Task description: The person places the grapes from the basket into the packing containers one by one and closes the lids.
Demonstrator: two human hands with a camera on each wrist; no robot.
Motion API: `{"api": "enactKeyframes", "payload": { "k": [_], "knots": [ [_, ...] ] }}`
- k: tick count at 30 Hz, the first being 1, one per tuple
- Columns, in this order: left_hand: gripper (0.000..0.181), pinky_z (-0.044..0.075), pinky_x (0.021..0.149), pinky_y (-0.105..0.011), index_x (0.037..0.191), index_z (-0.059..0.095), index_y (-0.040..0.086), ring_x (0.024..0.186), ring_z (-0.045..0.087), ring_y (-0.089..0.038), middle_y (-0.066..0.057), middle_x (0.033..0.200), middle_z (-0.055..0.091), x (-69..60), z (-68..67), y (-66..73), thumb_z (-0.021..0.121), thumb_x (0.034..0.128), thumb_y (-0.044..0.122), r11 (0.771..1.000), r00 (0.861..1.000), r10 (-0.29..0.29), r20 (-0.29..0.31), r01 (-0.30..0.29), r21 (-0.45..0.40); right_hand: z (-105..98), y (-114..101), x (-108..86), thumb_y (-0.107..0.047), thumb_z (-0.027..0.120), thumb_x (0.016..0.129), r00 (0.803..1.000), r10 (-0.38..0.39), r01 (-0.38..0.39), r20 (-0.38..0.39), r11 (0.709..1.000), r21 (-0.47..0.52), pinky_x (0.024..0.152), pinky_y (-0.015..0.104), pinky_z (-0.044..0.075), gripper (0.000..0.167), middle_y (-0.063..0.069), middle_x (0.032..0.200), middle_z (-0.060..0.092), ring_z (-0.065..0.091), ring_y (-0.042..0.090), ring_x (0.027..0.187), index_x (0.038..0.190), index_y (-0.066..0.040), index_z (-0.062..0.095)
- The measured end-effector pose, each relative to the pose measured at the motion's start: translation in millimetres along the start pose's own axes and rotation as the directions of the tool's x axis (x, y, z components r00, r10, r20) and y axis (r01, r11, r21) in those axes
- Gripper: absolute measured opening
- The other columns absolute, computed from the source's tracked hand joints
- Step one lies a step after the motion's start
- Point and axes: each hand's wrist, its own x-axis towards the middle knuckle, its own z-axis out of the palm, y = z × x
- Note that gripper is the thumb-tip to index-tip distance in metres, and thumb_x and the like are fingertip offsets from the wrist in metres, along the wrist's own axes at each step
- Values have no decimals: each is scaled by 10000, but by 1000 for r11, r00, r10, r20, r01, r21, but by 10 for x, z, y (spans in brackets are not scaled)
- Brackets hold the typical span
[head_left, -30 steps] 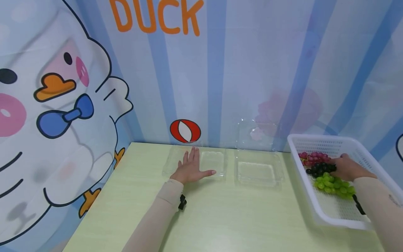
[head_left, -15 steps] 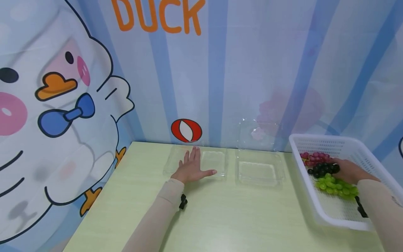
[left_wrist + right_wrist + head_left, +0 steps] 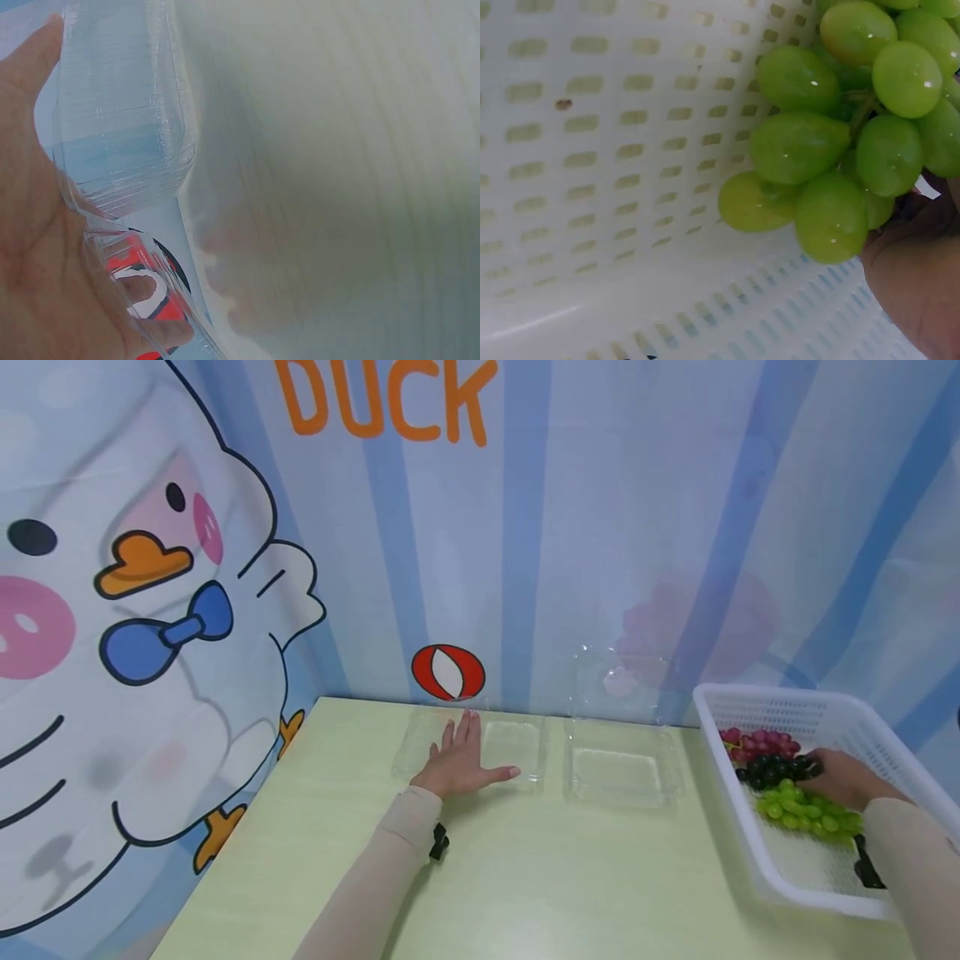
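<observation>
My left hand lies with spread fingers over a clear plastic clamshell container, which stands opened out on the table. In the left wrist view the palm and fingers touch its clear plastic. My right hand reaches into a white basket, its fingers gripping the right end of a bunch of black grapes. A bunch of green grapes lies nearer, below that hand, and hides part of it in the right wrist view. Red grapes lie behind the black ones.
A second clear clamshell container stands between the left hand and the basket, its lid raised against the backdrop. The pale table ends at a printed duck backdrop.
My right hand has shifted slightly right and nearer along the black grapes. The left hand stays put on its container. The head view has turned a little to the left.
</observation>
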Motion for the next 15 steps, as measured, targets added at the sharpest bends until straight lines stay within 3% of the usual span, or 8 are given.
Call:
{"api": "enactKeyframes", "payload": {
  "k": [7, 15],
  "knots": [
    [1265, 129, 1188, -694, 1640, -39, 108, 1563, -24, -406, -77, 1720, -61, -3, 3, 13, 549, 798, 847, 1000, 1000, 2, -8, -2, 7, 19, 78, 3, -145, 678, 942, 1000, -17, 17, 13, 1000, 19, 734, 603, 550, 664, 479, 1157, 490, 583, 550, 959, 1302, 303, 346],
    [1275, 119, 1187, -698, 1640, -41, 112, 1563, -34, -407, -74, 1720, -64, 5, 7, 5, 552, 789, 853, 1000, 1000, 2, -8, -2, -1, -5, 106, 21, -166, 657, 972, 999, -42, 42, 33, 999, 11, 745, 591, 542, 674, 515, 1271, 402, 541, 602, 1040, 1362, 277, 332]
  ]
}}
